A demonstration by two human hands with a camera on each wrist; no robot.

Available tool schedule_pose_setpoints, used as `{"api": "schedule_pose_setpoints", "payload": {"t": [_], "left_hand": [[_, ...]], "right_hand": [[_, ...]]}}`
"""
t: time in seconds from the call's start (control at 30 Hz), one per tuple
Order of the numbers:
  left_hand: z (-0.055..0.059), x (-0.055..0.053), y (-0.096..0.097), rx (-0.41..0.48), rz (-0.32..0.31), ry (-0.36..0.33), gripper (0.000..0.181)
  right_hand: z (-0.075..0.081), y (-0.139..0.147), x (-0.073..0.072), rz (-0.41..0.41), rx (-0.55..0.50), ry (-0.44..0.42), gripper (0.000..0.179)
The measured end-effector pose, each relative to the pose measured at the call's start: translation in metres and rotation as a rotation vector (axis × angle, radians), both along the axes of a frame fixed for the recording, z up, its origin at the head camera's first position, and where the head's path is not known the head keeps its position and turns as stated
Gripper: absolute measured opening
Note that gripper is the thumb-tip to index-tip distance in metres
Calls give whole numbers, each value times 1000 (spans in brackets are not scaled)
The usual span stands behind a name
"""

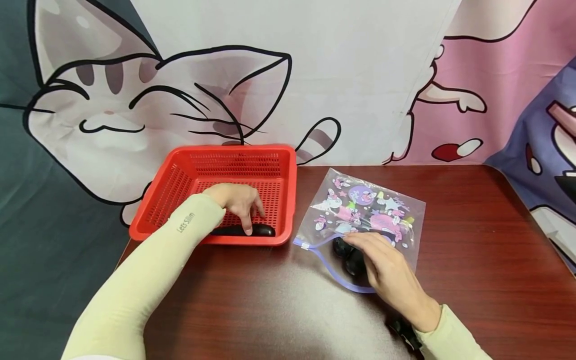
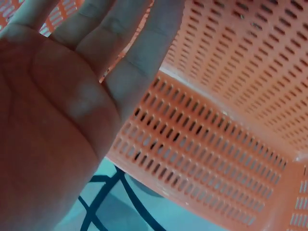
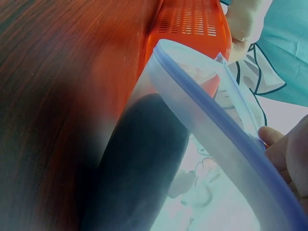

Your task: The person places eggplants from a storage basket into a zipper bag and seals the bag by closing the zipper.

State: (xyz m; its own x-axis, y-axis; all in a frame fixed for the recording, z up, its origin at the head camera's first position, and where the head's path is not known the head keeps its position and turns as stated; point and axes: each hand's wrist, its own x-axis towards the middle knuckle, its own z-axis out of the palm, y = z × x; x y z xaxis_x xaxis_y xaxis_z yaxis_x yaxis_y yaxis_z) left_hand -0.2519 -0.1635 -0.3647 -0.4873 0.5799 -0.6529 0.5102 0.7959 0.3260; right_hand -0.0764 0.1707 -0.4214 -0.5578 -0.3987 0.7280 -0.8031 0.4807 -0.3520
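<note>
My left hand (image 1: 240,202) reaches into a red plastic basket (image 1: 288,200). Its thumb tip touches a long, glossy black eggplant-like thing (image 1: 263,230) lying along the near wall, while the fingers spread above the basket floor. In the left wrist view the fingers (image 2: 144,62) look fairly straight; the black thing is out of sight there. On the table, my right hand (image 1: 387,270) pinches the purple zip edge of a clear printed zip bag (image 1: 324,200), whose mouth gapes. Inside the bag lie dark rounded things (image 1: 354,262); the right wrist view shows one long dark body (image 3: 144,159) up close.
A brown wooden table (image 1: 486,240) carries the basket and the bag. Behind it hangs a cloth (image 1: 369,75) with cartoon cats. A black device (image 1: 405,332) sits at the right wrist.
</note>
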Motion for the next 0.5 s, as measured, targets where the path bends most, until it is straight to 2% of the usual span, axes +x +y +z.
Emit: {"api": "schedule_pose_setpoints", "payload": {"t": [0.17, 0.27, 0.5], "left_hand": [[-4, 4, 5, 54, -34, -35, 60], [-6, 6, 8, 47, -52, -32, 56], [-10, 10, 10, 3, -14, -37, 36]], "right_hand": [[0, 0, 0, 2, 4, -1, 37], [0, 0, 0, 2, 3, 2, 37], [1, 0, 0, -2, 3, 5, 37]]}}
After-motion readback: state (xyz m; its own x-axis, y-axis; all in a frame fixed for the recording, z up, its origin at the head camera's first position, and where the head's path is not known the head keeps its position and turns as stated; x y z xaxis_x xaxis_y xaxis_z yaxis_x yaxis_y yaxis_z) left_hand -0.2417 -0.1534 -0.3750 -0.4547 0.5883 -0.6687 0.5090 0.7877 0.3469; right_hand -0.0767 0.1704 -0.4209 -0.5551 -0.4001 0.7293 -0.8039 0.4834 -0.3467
